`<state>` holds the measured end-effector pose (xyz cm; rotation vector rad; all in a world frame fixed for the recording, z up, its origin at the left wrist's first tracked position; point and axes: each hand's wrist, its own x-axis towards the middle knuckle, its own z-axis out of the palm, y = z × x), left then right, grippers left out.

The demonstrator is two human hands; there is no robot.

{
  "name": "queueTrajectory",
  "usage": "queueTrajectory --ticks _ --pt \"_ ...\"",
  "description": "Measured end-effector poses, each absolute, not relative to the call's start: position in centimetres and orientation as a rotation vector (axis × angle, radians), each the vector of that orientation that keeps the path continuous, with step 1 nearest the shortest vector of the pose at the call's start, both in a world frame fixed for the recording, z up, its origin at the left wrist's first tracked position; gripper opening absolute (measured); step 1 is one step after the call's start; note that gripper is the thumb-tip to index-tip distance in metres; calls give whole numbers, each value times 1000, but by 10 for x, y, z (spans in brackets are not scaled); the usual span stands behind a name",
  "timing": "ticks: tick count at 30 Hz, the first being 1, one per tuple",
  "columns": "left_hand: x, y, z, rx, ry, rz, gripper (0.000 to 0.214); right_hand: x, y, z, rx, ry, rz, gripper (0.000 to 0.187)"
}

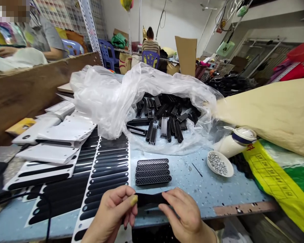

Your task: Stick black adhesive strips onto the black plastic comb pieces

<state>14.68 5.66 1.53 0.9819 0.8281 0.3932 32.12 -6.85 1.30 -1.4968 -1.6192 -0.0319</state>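
Note:
Both my hands pinch one black strip-shaped piece at the table's near edge. My left hand grips its left end with thumb and fingers closed. My right hand holds the right end the same way. Just beyond lie several black perforated comb pieces stacked side by side on the blue table. Further back a clear plastic bag lies open with a heap of black comb parts spilling out.
White die-cut sheets with black oval strips cover the left of the table. A small white dish of silver beads and a white pot sit at right. Yellow-green sacks lie far right. Other people work behind.

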Motion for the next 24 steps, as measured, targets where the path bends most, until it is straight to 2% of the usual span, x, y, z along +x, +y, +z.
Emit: queueTrajectory --ticks 3,7,11,17,21,24 --pt "145 60 10 1257 911 460 28 333 -74 11 -1568 -1607 7 20" --pt "134 66 0 1859 1003 772 28 355 -75 15 -1661 -1389 159 10" --pt "130 67 -8 2281 679 765 22 367 -72 9 -1652 -1298 352 6" --pt "140 63 -21 2354 521 647 16 358 -75 -3 -1711 -1376 463 8" --pt "137 68 -18 2339 591 717 18 367 -77 -2 -1702 -1391 387 7" --pt "137 77 -13 2326 733 776 10 378 -71 -5 -1659 -1438 269 12"
